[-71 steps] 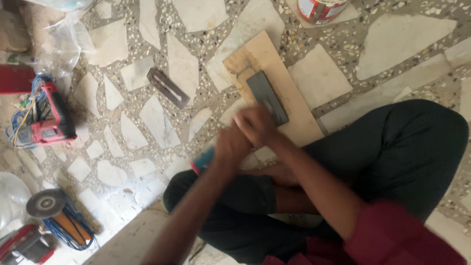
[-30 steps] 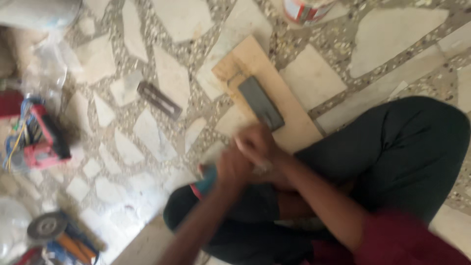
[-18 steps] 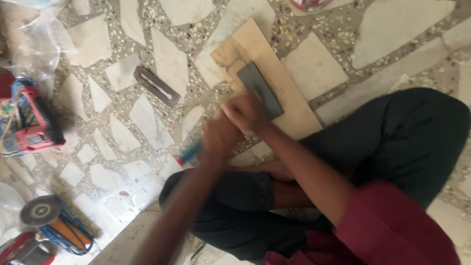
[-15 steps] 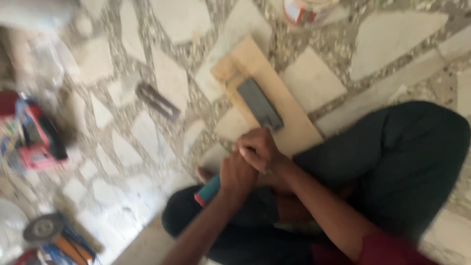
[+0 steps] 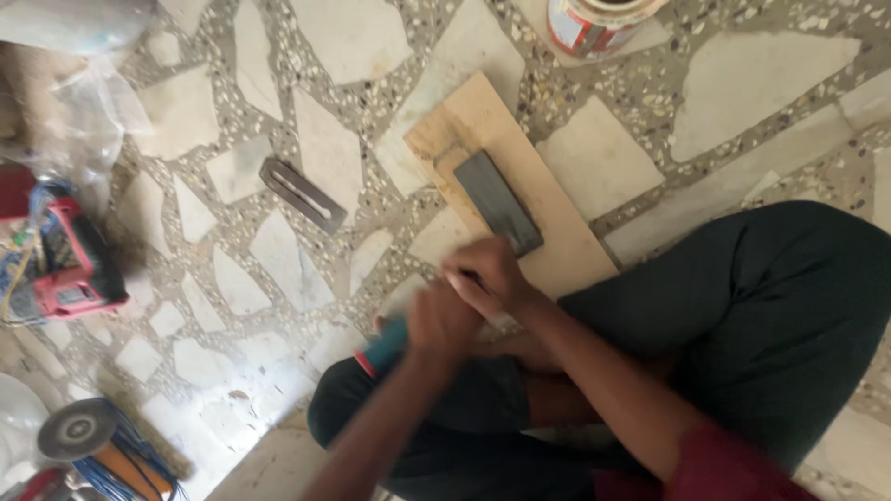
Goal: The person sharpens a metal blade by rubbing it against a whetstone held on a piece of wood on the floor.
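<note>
My left hand is closed around a tool with a teal and red handle, which sticks out to the lower left. My right hand is closed over the tool's front part, pressed against my left hand; what lies under it is hidden. Both hands hover at the near end of a dark grey rectangular block that lies on a light wooden board on the stone floor. Both hands are motion-blurred.
A flat grey metal plate with a slot lies left of the board. A red and white can stands at the top. A red power tool, an angle grinder disc with blue cable and a plastic bag sit left. My dark-trousered legs fill the right.
My joined hands have been moving back and forth over the near end of the grey block, out toward it and back again. The board and metal plate have stayed put.
</note>
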